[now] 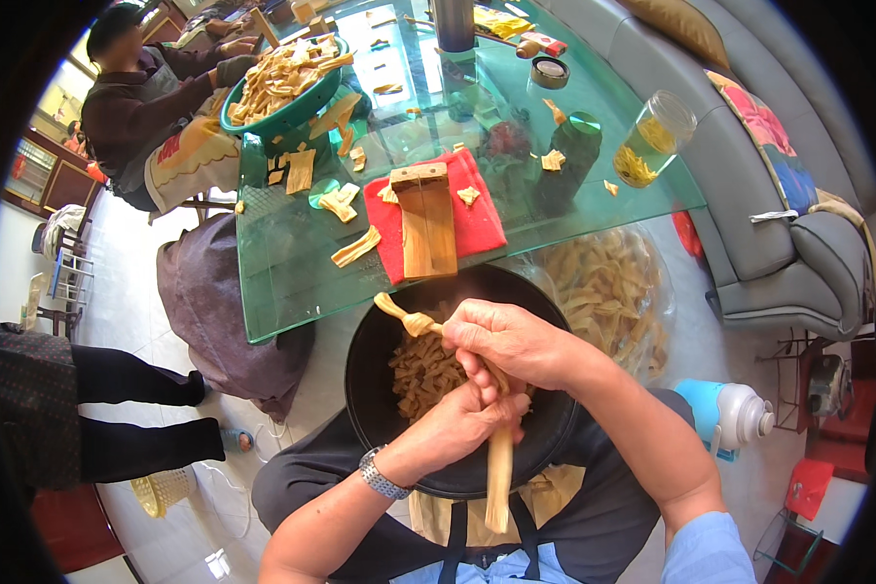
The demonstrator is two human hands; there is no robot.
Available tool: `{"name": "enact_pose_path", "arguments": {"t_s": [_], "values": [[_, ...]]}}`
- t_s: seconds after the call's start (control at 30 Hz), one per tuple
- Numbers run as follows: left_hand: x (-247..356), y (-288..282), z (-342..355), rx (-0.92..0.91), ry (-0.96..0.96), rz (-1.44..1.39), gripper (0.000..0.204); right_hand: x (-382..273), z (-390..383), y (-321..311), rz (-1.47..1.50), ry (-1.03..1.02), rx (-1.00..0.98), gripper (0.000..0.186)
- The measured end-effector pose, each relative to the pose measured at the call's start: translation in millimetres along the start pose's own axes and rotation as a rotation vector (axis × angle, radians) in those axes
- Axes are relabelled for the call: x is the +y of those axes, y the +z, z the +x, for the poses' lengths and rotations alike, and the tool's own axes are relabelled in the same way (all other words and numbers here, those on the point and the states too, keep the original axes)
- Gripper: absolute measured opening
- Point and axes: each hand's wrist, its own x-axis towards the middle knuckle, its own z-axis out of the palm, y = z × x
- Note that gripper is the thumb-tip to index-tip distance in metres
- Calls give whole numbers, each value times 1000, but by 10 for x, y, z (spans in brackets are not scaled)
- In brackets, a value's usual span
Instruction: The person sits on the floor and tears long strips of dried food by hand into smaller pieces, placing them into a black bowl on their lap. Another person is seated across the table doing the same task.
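A long, pale yellow strip (pixel 498 477), which looks like dried bean curd skin, runs through both my hands. Its upper end is tied in a knot (pixel 419 324). My right hand (pixel 504 341) is closed around it just below the knot. Lower down, my left hand (pixel 457 428), with a metal watch (pixel 382 474) on the wrist, grips the same strip, and its tail hangs below. Beneath both hands is a black tub (pixel 360 389) with many short tan pieces (pixel 420 378) in it. Ahead, a wooden block (pixel 428 229) rests on a folded red cloth (pixel 479 222).
Loose strips lie about the glass table (pixel 282 282). A co-worker (pixel 131 107) reaches into a heaped green basin (pixel 287 122). A glass jar (pixel 654 136) stands near the sofa (pixel 740 195). Right of the tub are a bag of strips (pixel 603 292) and a blue-white jug (pixel 725 414).
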Motion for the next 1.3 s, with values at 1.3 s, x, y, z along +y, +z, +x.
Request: {"name": "enact_pose_path", "arguments": {"t_s": [1.3], "values": [[89, -545, 49, 281, 416, -833, 35, 290, -83, 272, -1387, -1178, 258, 44]]}}
